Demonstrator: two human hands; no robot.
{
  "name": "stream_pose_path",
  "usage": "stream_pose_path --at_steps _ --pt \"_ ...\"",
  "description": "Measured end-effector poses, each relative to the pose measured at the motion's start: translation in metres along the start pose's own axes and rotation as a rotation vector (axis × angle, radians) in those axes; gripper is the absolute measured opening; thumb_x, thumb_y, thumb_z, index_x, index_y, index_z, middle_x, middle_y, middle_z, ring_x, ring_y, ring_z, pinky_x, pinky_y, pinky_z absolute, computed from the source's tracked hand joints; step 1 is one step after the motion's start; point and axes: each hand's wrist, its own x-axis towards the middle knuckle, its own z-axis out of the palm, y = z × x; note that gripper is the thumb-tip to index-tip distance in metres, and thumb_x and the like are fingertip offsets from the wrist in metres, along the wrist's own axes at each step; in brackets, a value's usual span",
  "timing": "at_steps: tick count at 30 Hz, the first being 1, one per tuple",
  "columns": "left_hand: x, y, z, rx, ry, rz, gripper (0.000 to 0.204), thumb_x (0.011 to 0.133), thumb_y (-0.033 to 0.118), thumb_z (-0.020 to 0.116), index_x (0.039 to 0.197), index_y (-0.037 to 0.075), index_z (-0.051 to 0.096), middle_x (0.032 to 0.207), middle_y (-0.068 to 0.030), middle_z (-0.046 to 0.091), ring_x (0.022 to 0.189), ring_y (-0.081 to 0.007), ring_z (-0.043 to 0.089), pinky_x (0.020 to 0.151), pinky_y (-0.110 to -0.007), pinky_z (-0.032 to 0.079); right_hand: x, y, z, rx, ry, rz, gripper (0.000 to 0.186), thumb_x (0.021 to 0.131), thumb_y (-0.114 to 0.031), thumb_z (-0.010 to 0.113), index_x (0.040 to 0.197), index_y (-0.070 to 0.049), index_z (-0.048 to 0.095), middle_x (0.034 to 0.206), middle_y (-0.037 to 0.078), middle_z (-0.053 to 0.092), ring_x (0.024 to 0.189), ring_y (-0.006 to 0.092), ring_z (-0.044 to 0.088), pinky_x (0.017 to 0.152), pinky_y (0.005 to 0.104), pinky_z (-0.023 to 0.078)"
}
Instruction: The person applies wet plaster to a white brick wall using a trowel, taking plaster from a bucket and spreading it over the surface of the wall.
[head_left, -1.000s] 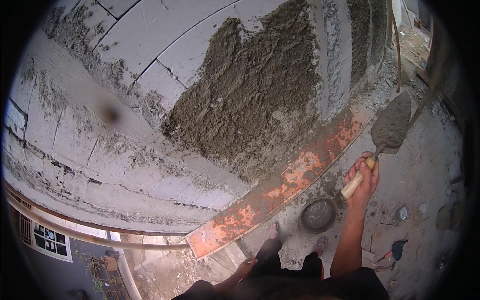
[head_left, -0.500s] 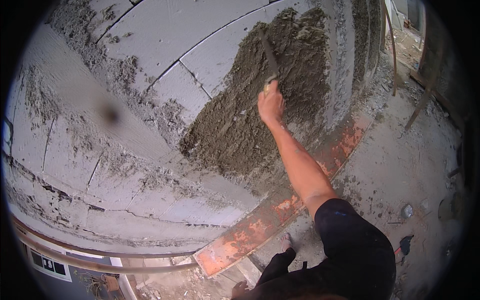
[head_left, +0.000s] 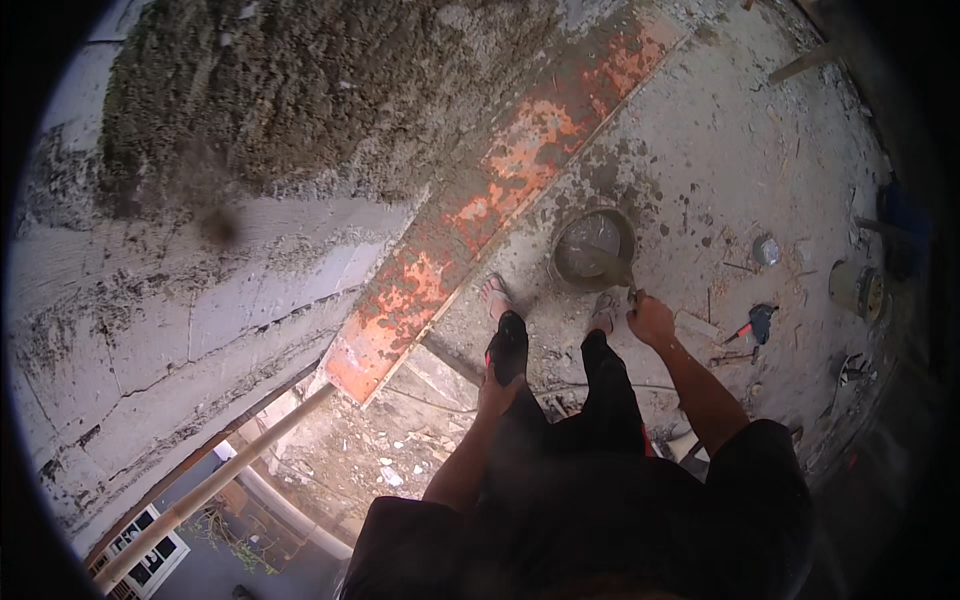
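Metal trowel (head_left: 613, 267) blurred, held in right hand (head_left: 652, 320); left hand (head_left: 498, 392) at trouser leg (head_left: 508, 343), grip unclear.

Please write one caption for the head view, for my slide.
Right hand holding a trowel at a round bucket, near a grey-smeared orange board; left hand resting on the left leg.

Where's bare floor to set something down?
The widest patch of floor lies beyond the bucket and silvery round item, right of the orange board, with scattered specks. It's crowded around the red-handled tool, and by the bucket, where the feet stand and the right hand holds the trowel.
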Motion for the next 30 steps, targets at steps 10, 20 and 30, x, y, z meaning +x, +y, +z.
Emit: stream_pose_path --at_steps 10,20,30 --pt "0.046 0.041 0.024 0.491 0.196 -0.146 0.075 0.076 0.039 0.075 0.139 0.011 0.047 0.137 -0.0127 0.051 0.124 -0.0358 0.05 0.099 -0.048 0.047 0.272 0.076 0.17 -0.13 0.034 0.027 0.024 0.09 -0.016 0.053 0.106 -0.001 0.062 0.104 0.022 0.067 0.093 0.0417 0.068 0.083 0.0507 0.054" --pt "0.044 0.059 0.042 0.548 0.22 -0.005 0.065 0.076 0.036 0.078 0.13 0.009 0.053 0.131 -0.011 0.054 0.122 -0.0353 0.052 0.097 -0.049 0.047 0.186 0.12 0.267 0.422 0.233 -0.297 0.037 0.08 -0.029 0.074 0.092 0.005 0.064 0.076 0.018 0.066 0.071 0.0378 0.066 0.065 0.0439 0.051" --pt "0.017 0.041 0.025 0.267 0.064 0.117 0.088 0.076 0.041 0.079 0.146 0.007 0.039 0.137 -0.0238 0.048 0.129 -0.0422 0.047 0.105 -0.048 0.042 0.049 0.022 0.044 0.994 -0.038 -0.263 0.025 0.084 -0.019 0.064 0.095 0.003 0.061 0.07 0.011 0.061 0.062 0.0187 0.06 0.057 0.0381 0.046"
